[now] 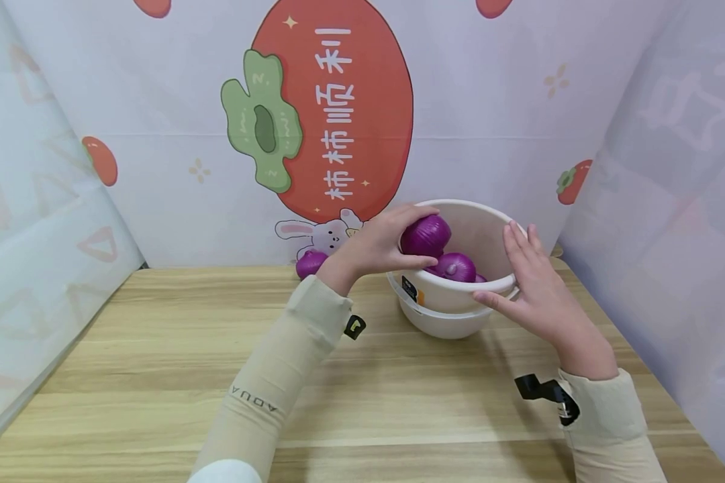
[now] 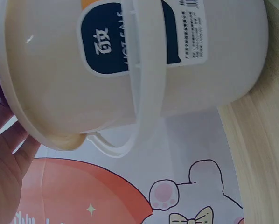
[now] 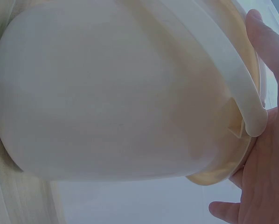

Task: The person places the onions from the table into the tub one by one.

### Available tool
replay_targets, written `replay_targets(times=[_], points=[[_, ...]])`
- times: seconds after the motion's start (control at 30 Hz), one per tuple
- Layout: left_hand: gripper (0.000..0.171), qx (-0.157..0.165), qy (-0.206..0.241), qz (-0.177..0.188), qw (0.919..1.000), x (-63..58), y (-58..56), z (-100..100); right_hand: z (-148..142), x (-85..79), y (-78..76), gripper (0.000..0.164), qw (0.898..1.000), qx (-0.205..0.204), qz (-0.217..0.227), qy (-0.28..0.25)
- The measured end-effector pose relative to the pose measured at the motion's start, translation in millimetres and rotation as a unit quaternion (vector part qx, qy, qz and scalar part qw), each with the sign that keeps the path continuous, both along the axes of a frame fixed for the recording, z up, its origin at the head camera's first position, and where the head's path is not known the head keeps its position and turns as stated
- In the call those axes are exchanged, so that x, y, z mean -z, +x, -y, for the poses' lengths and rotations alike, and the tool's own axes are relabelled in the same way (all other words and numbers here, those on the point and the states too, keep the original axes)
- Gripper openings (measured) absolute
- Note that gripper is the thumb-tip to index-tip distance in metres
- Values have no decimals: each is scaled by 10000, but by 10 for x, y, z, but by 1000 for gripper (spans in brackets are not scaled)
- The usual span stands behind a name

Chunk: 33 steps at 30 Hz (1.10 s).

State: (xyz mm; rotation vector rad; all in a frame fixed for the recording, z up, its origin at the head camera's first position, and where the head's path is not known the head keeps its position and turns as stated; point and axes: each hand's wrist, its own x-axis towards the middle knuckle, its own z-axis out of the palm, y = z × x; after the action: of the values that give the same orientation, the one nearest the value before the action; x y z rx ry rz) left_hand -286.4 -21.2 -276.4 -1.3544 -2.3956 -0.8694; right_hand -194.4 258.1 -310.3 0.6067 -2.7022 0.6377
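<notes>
My left hand (image 1: pixel 382 243) grips a shiny purple onion (image 1: pixel 426 236) between thumb and fingers at the left rim of a white bucket (image 1: pixel 444 295). Inside the bucket, a second purple onion (image 1: pixel 456 267) lies below it, with parts of more purple showing around it. My right hand (image 1: pixel 540 292) rests against the bucket's right rim, its fingers straight and spread. In the right wrist view, the white handle (image 3: pixel 223 60) hangs down the bucket's side by that hand. The left wrist view shows the bucket's dark label (image 2: pixel 104 42) behind the handle; the held onion is mostly hidden there.
Another purple onion (image 1: pixel 311 263) lies on the wooden table (image 1: pixel 217 335) at the back, left of the bucket and partly behind my left wrist. A printed cloth backdrop (image 1: pixel 459 100) rises behind the table, and pale cloth walls (image 1: pixel 670 201) stand at both sides.
</notes>
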Motion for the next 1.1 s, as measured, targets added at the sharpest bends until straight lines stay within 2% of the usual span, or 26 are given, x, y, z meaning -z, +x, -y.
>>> replay_targets(times=[0.2, 0.33, 0.63, 0.9, 1.1], points=[[71, -155, 165, 243, 9994, 95, -45, 17, 17, 2, 5, 108, 10000, -15, -3, -6], [70, -249, 152, 357, 9989, 112, -43, 17, 21, 1, 10, 108, 10000, -20, 1, -26], [68, -418, 95, 257, 9988, 130, -19, 29, 28, -2, 8, 109, 10000, -41, -21, -25], [67, -379, 222, 258, 9987, 164, -6, 44, 44, -11, 18, 109, 10000, -55, -24, -58], [66, -373, 38, 221, 9991, 150, 6, 36, 35, 3, 32, 109, 10000, 0, 8, -37]])
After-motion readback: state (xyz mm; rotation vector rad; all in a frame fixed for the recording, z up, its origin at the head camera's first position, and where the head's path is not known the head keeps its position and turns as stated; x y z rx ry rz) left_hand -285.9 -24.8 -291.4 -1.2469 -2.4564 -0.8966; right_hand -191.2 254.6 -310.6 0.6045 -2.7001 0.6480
